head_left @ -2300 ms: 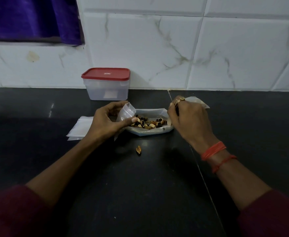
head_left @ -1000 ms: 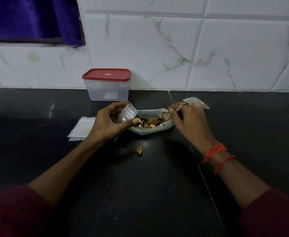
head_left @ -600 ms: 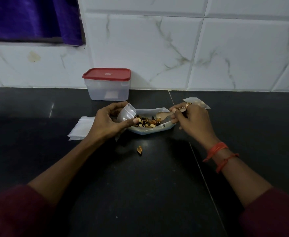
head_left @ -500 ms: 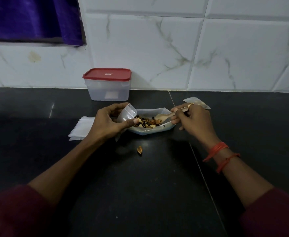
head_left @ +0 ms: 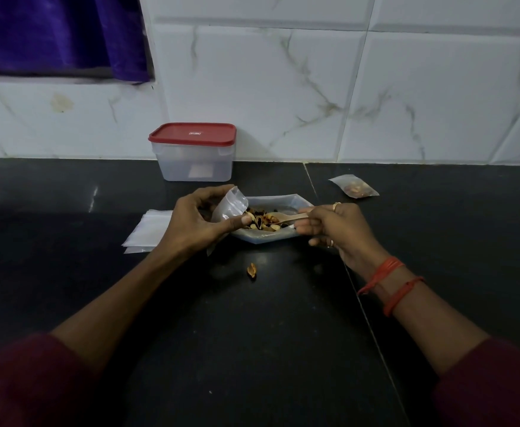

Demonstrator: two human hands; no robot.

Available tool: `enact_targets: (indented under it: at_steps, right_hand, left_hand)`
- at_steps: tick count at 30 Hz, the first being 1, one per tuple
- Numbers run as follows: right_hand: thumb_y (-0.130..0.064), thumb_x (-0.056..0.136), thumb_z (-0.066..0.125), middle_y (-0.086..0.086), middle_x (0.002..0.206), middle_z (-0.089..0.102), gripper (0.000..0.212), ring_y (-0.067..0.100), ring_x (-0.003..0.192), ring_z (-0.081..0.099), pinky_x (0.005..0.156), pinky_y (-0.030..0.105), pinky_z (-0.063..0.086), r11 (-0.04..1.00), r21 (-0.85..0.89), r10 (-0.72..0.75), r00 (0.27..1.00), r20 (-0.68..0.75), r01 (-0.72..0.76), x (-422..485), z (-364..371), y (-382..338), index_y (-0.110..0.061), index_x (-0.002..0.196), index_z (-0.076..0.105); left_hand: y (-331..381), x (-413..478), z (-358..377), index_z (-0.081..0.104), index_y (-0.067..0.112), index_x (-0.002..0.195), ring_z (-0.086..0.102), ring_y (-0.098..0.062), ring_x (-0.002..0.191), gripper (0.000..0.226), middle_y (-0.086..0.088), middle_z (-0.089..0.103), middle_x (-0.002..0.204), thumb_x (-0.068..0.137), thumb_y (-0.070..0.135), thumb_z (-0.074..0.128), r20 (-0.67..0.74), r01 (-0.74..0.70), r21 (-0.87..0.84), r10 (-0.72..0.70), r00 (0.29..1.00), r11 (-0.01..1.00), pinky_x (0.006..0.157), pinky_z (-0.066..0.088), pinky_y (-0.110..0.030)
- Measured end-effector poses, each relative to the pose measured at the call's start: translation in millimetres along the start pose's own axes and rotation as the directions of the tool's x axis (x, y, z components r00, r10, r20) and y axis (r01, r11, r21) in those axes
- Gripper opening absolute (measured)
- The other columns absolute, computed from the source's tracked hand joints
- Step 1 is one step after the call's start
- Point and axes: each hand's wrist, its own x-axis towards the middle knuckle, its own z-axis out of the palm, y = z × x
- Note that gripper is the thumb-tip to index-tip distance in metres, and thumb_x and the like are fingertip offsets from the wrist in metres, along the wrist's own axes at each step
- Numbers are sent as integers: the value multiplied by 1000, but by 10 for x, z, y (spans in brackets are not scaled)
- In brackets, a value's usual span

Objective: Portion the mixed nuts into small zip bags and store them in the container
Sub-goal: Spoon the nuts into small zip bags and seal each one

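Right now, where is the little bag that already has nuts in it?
The filled zip bag lies flat on the black counter, at the right, beyond the right hand and near the tiled wall.

Home kitchen. Dark polished stone counter (head_left: 252, 334) runs along a wall of white marble-look tiles (head_left: 283, 87). Purple curtain (head_left: 52, 32) hangs over a recessed ledge, upper left. Plastic food container (head_left: 194, 155) with a red lid against the wall; loose nuts (head_left: 260, 221) on the counter
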Motion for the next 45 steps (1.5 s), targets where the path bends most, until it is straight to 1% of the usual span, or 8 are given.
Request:
enact_targets:
  at_steps: [9,19,27,30,33,35,41,45]
  right_hand:
    - [-2,100,50,10,64,73,21,10,57,72,46,21,55,976,190,106,994,9,-106,-39,5,-63,0,91,68]
    - [-7,100,54,13,77,76,20,13,67,74,54,22,58,971,238,-41,999,1,40,-102,40,-117,1,103,73]
    - [-9,102,54,13,88,77,23,15,75,76,61,22,60,956,252,-183,976,115,149,-273,281,-74,0,115,70]
    - [-10,101,57,11,100,77,24,16,86,76,64,22,60,952,168,-287,935,209,255,-302,321,-24,-6,122,68]
    - [-9,98,61,8,117,72,27,16,92,76,70,23,61,877,8,-464,844,269,480,-316,332,19,-11,125,68]
    - [-7,98,62,5,121,70,28,16,93,76,73,24,61,844,-16,-510,812,282,536,-316,322,28,-13,125,68]
    - [-2,98,59,6,112,75,32,18,91,76,70,21,59,884,84,-465,842,274,461,-293,280,-29,-18,124,66]
    - [-4,100,57,4,116,74,33,19,91,76,69,21,58,902,103,-430,848,311,419,-293,286,-16,-20,128,64]
  left_hand:
    - [7,-7,2,60,23,134,60,-6,114,77,8,65,127,63,43,83,-6,-10,-7,10,1000,1000,81,51,-9]
    - [-19,-8,22,61,22,135,61,-7,114,79,5,65,127,62,45,83,-19,-17,-3,17,1000,1000,84,53,-14]
    - [-48,-20,42,62,20,134,62,-6,115,77,6,67,126,64,43,84,-15,-38,-10,38,999,999,93,55,-22]
    - [-38,-25,47,63,20,132,64,-3,111,68,7,69,122,69,34,87,-27,-45,-6,44,999,999,89,54,-16]
    - [10,-39,47,66,20,127,65,3,105,61,11,71,114,70,30,86,-53,-47,-51,45,998,998,83,51,-10]
    - [37,-38,45,67,23,123,65,4,103,58,12,71,111,68,31,85,-63,-32,-84,27,998,996,79,51,-9]
    - [28,-20,42,67,21,124,66,1,103,62,10,71,112,66,37,83,-78,2,-107,-10,997,994,78,53,-11]
    - [15,-17,35,67,17,123,68,-6,105,60,6,73,111,68,34,84,-81,8,-128,-19,997,992,84,56,-20]
